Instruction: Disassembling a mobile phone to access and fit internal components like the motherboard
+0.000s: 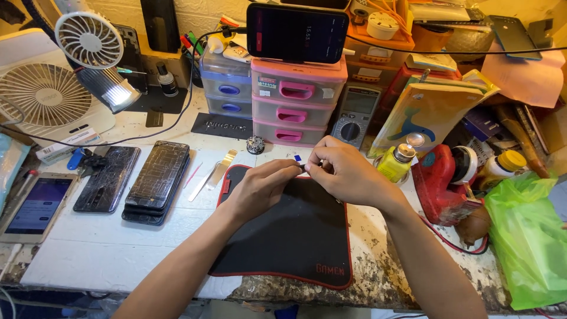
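Note:
My left hand point(260, 188) and my right hand point(341, 170) meet above the far edge of a black mat with a red border point(295, 236). Both pinch one tiny part with a blue and white tip point(299, 159) between their fingertips. What the rest of the part looks like is hidden by my fingers.
Cracked phones point(156, 177) and a lit phone point(36, 204) lie left of the mat, with metal tweezers point(214, 173) beside them. Pink drawers point(295, 100) carry a phone point(297, 32). A multimeter point(354, 115), yellow pump bottle point(397, 160), red tool point(440, 177), green bag point(528, 236) and fans point(44, 97) surround the mat.

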